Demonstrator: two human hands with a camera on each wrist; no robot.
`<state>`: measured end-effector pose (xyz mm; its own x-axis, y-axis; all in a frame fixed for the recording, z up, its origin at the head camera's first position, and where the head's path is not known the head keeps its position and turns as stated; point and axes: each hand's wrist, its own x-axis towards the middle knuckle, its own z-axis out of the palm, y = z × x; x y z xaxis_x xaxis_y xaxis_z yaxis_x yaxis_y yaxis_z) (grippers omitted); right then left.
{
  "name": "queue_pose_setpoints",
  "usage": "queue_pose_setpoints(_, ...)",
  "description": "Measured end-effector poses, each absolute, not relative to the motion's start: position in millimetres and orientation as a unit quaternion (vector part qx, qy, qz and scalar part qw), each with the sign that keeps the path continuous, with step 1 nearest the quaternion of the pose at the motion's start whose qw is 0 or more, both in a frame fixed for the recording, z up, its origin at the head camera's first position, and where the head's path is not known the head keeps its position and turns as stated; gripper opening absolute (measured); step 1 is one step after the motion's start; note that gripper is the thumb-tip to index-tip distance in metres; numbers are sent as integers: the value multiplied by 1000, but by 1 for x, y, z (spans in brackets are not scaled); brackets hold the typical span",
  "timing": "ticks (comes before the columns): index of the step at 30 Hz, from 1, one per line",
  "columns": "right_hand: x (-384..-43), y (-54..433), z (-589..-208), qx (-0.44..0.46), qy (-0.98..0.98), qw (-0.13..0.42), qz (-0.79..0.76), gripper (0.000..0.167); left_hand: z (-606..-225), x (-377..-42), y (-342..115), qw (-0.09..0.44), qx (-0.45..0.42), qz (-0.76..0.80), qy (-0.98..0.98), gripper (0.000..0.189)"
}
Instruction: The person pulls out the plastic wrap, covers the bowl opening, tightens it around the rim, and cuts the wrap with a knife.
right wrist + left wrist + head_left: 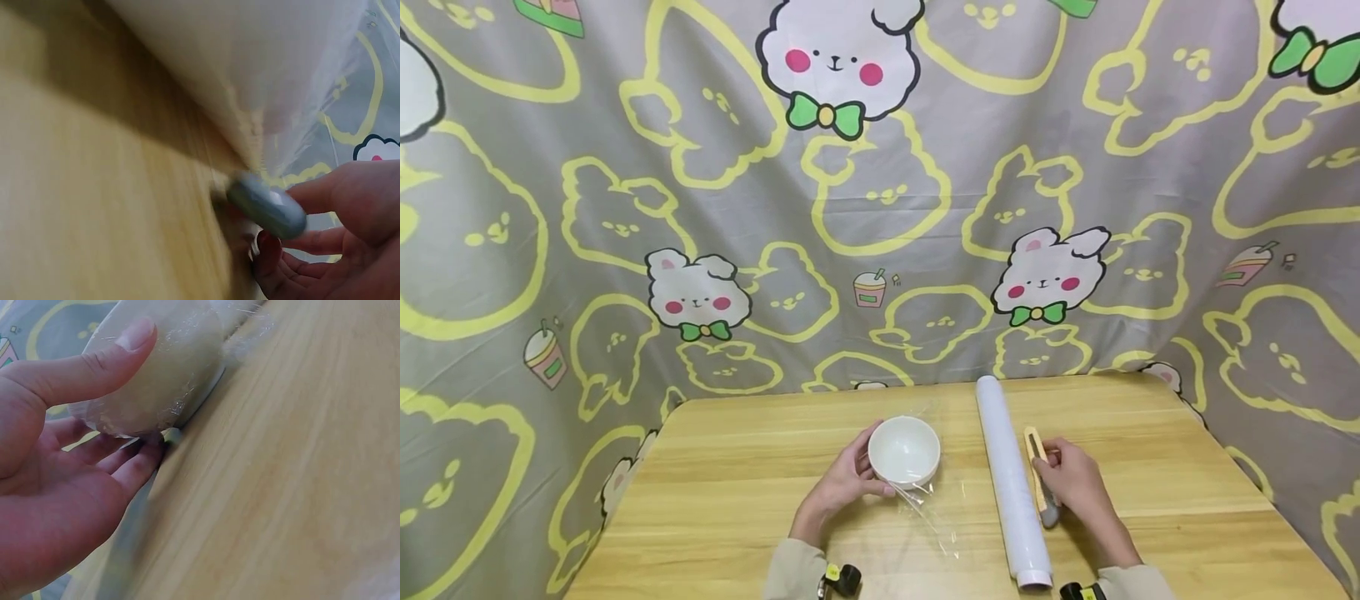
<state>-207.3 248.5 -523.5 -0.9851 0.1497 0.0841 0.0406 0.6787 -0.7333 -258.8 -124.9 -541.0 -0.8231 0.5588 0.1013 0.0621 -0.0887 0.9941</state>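
My left hand (847, 478) holds a small white bowl (904, 448) by its left side, thumb at the near side and fingers around the far side. Clear cling film (934, 518) clings to the bowl and trails onto the table; in the left wrist view, wrinkled film covers the bowl's side (169, 381) near the thumb. My right hand (1073, 477) pinches a yellow and grey utility knife (1049, 513) between thumb and fingers, just right of the film roll. The knife's grey end (269, 206) shows in the right wrist view; whether its blade is out, I cannot tell.
A long roll of cling film (1009, 475) lies lengthwise on the wooden table (730, 492), between the bowl and the knife. Behind and beside the table hangs a grey curtain (865, 333) with cartoon prints.
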Motion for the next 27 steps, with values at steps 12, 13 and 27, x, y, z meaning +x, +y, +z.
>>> queue_pose_setpoints(12,-204,249,-513,-40,-930,51,362,45,-540,-257,-122,176,212,714,644,109)
queue_pose_setpoints(13,-203,249,-510,-39,-930,53,362,45,-539,-257,-122,177,211,715,642,109)
queue_pose_setpoints(27,-177,163,-455,84,-853,125,500,36,-538,-259,-124,185,209,718,637,107)
